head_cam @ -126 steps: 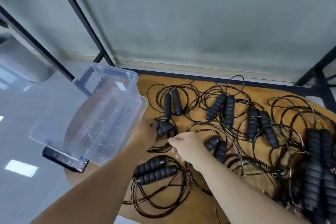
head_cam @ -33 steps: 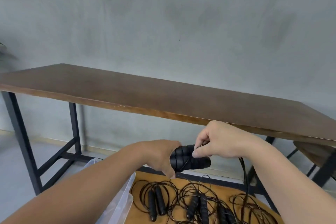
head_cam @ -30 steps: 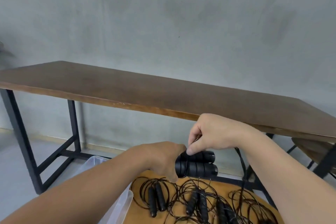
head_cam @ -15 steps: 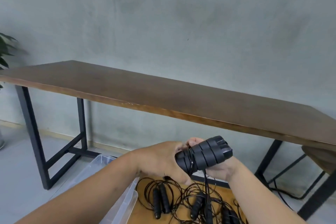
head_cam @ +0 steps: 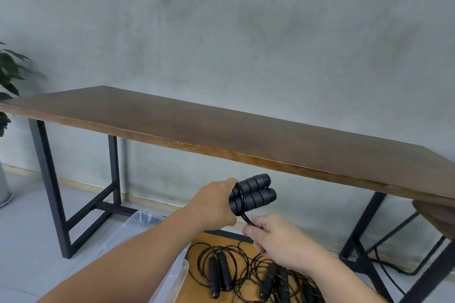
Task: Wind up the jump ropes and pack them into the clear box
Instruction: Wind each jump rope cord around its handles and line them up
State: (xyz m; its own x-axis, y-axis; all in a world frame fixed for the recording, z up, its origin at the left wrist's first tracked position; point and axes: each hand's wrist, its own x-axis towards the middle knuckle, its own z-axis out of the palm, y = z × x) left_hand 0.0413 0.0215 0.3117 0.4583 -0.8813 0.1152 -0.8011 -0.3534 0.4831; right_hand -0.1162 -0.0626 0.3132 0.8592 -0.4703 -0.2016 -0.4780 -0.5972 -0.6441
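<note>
Black foam handles (head_cam: 253,193) sat paired in the left hand (head_cam: 214,204), fingers curled round them. Right hand (head_cam: 273,236) pinched the cord (head_cam: 247,218) just below.

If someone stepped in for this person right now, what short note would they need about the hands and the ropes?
Left hand grips the paired black handles, raised above the low table.
Right hand pinches the black cord just below the handles; a few turns already circle them.
Clear box sits at lower left; its contents can't be seen.
Left to do: finish winding, box this rope, then the loose ropes on the low table.
</note>
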